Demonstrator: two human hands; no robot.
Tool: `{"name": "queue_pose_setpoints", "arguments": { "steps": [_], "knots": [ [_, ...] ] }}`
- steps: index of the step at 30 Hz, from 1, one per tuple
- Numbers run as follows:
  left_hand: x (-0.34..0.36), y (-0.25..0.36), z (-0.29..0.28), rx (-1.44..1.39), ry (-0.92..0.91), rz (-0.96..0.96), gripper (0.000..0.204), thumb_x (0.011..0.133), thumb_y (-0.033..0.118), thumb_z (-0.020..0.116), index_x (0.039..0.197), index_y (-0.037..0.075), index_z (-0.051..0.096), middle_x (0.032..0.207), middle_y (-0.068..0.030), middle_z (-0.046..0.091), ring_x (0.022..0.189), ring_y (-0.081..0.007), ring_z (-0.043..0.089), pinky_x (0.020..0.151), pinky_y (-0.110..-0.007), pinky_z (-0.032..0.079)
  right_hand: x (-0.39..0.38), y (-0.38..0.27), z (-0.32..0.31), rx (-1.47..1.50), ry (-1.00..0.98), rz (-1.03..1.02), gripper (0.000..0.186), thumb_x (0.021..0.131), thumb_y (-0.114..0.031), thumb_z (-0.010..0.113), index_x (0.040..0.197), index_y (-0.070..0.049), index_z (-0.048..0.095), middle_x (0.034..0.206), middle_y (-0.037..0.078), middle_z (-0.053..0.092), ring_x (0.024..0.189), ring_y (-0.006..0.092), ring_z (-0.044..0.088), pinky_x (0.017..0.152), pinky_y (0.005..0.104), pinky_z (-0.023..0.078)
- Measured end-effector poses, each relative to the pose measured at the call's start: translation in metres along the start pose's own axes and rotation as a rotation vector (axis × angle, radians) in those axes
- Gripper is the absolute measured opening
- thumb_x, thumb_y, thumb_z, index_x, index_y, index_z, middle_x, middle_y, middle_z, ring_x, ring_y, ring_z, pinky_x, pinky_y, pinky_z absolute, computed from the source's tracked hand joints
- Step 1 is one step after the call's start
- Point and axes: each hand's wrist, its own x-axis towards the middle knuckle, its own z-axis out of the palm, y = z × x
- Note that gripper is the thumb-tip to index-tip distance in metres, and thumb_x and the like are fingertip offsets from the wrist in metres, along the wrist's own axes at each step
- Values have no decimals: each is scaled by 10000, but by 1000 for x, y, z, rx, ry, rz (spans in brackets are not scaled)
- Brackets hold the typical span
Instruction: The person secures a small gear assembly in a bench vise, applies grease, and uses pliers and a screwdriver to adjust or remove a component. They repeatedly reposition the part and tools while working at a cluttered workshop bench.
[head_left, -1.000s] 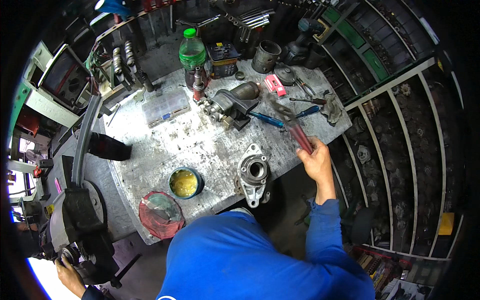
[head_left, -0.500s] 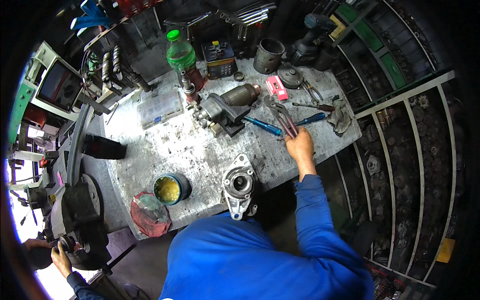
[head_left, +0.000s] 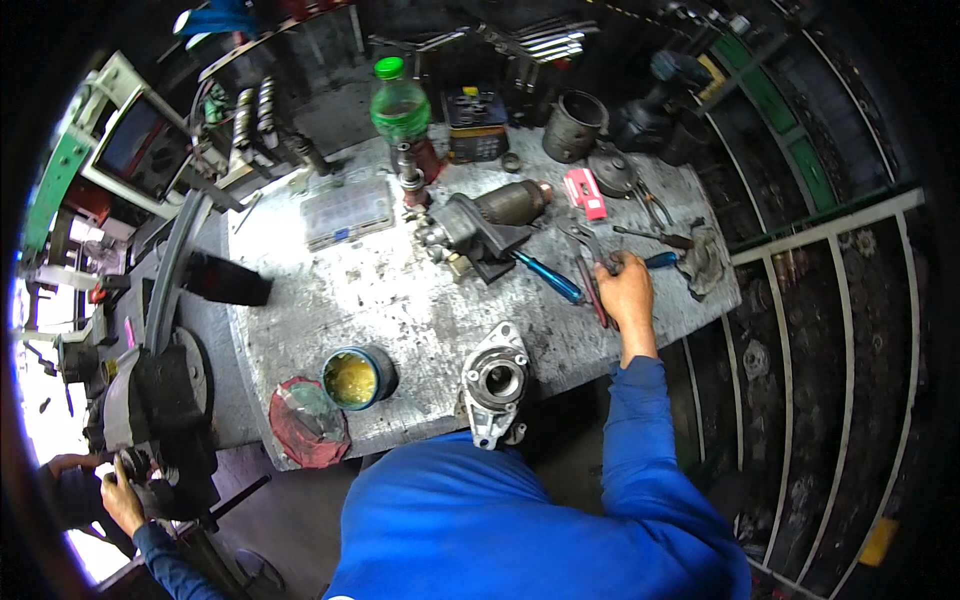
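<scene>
My right hand [head_left: 628, 292] is closed at the red-handled pliers [head_left: 584, 250] on the metal bench. One handle slants free beside the thumb; the other runs under my fingers. Just behind my knuckles shows the blue handle of a screwdriver [head_left: 661, 260], partly covered by the hand. Another blue-handled screwdriver [head_left: 550, 278] lies to the left, by a starter motor [head_left: 480, 222]. A cast metal housing [head_left: 497, 380] with a round bore stands at the near edge, close to my body. My left hand does not show.
At the near left stand an open tin of yellowish grease [head_left: 352, 380] and a red cloth [head_left: 300, 425]. A green-capped bottle [head_left: 400, 105], a small pink box [head_left: 585, 194] and a grey rag [head_left: 705, 262] sit farther back. Another person's hands [head_left: 122, 500] hold a part at far left.
The view has shifted, so the bench appears farther right and lower. My right fingers have moved right along the pliers, and one handle now shows apart from the hand.
</scene>
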Motion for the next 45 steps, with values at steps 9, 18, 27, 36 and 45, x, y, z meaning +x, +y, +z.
{"name": "queue_pose_setpoints", "arguments": {
  "steps": [9, 18, 27, 36, 45],
  "knots": [
    [-19, -5, 21, -574, 43, 47, 495, 1076, 360, 646, 1290, -85, 677, 1188, -217, 753, 1090, -259, 705, 970, -386, 528, -3, -14, 9, 16, -51, -49, 437, 895, -309, 789, 1160, 34, 735, 1162, 265, 710, 1098, 438, 686, 971, 484, 540],
    [-15, -15, 33, -373, 111, -49, 609, 1032, 525, 661, 1245, -42, 714, 1145, -222, 757, 1035, -321, 723, 955, -412, 534, -3, -9, 13, -7, -12, -126, 441, 895, -308, 774, 1150, 51, 746, 1114, 275, 754, 1049, 417, 732, 939, 459, 563],
    [-4, -29, 44, -390, -1, -139, 663, 1002, 595, 679, 1174, -42, 747, 1081, -172, 777, 982, -279, 713, 920, -393, 535, 70, 67, -11, -304, 84, 74, 308, 917, -240, 706, 1107, 1, 738, 1127, 283, 743, 1055, 479, 716, 932, 548, 566],
    [-71, 36, 12, -298, 262, -226, 697, 925, 552, 775, 1284, -41, 704, 1290, -235, 705, 1204, -364, 664, 1052, -454, 500, 169, 99, 12, -442, -6, -12, 368, 901, -259, 693, 1174, -23, 760, 1242, 272, 729, 1142, 473, 709, 954, 573, 576],
    [-211, 88, 15, -527, 406, -294, 317, 865, 204, 818, 1113, 29, 724, 1027, -125, 639, 884, -267, 648, 817, -399, 544, 293, 177, 61, -565, -212, -181, 499, 772, -187, 629, 1105, 181, 683, 1149, 418, 689, 1115, 563, 681, 950, 569, 528]
  ]
}}
